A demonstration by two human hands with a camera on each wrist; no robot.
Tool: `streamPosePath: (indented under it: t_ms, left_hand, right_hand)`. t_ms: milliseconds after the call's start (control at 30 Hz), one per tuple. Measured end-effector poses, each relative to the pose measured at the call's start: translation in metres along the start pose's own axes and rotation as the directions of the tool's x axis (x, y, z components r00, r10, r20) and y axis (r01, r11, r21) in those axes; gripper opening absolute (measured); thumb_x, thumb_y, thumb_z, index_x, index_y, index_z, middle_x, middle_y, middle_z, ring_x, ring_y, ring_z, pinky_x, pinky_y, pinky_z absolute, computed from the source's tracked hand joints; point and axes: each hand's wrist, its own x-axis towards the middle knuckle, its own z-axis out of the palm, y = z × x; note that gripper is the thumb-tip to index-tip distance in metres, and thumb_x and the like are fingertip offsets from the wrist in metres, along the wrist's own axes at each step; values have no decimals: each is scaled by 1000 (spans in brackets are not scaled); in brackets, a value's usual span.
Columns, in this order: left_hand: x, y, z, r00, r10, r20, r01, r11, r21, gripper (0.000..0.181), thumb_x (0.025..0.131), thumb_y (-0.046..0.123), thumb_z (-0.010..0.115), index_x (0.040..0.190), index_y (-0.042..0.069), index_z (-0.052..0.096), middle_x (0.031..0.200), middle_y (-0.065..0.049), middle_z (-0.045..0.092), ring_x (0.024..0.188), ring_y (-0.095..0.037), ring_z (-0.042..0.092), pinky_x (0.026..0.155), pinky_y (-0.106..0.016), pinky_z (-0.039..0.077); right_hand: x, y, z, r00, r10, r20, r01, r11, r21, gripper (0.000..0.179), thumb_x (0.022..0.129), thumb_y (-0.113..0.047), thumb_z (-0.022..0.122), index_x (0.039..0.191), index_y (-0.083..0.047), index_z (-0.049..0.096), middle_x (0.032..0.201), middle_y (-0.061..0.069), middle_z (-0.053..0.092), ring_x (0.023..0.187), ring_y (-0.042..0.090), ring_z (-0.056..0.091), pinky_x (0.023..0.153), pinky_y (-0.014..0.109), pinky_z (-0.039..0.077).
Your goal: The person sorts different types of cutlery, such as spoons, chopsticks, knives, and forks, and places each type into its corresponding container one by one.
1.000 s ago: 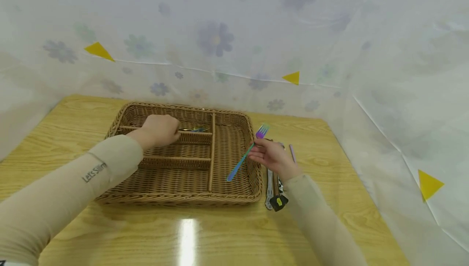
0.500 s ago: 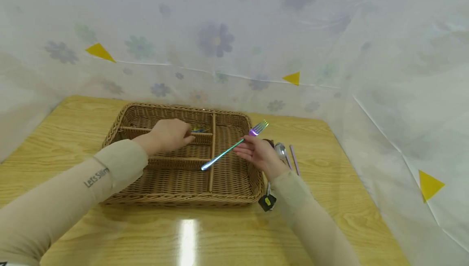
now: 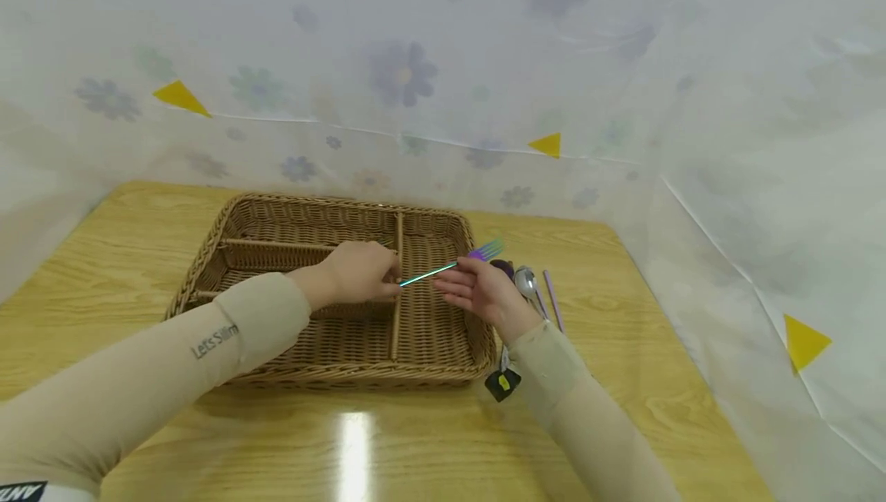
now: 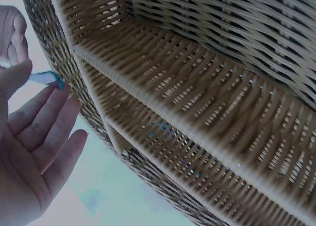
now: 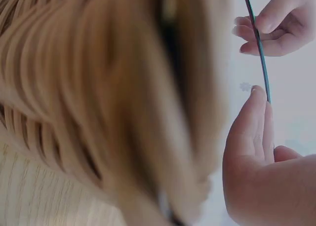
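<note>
A rainbow-coloured metal fork [image 3: 429,274] is held between both hands above the right part of a wicker divided basket [image 3: 339,373]. My left hand [image 3: 356,271] pinches the handle end between thumb and fingers. Near the tines, my right hand [image 3: 481,290] grips the fork between thumb and forefinger, its other fingers fairly straight. The tines point right, past the basket's right rim. In the right wrist view the fork's handle [image 5: 262,63] runs between the two hands. Blue cutlery [image 4: 162,129] shows through the weave in the left wrist view.
Just right of the basket, a silver spoon [image 3: 525,282] and a thin purple handle [image 3: 552,298] lie on the wooden table [image 3: 277,448]. A black tag [image 3: 502,384] with a yellow mark lies by the front right corner. A flowered curtain [image 3: 415,41] stands behind.
My left hand moves right from the back compartment and takes hold of the fork's handle end. My right hand has moved left with the fork, which swings flatter.
</note>
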Motion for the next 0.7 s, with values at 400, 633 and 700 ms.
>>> streamPosePath:
  t_ms: [400,633,700]
  left_hand:
    - [2,0,-5,998,40,-43,-41,999,-22,11,90,14,62,94,8,71,82,-2,68,66,-10,60,65,-30,52]
    - [0,-15,-17,997,-25,-72,25,1000,2,10,89,12,63,93,8,70,83,-4,68,69,-13,61,68,-32,52]
    - [-1,-24,-20,995,-50,-90,51,999,12,10,89,12,63,93,7,70,86,-5,69,71,-15,62,68,-34,53]
  right_hand:
    - [-6,-2,6,995,-38,88,40,999,-30,33,102,-22,34,132,-7,40,107,8,67,88,11,66,103,39,41]
    - [-11,-2,5,987,-44,157,67,988,-139,49,102,-25,38,146,-8,27,143,22,40,122,28,54,105,39,39]
    - [-12,-2,3,985,-41,170,66,987,-147,51,101,-25,38,147,-8,23,144,23,39,129,32,46,107,41,37]
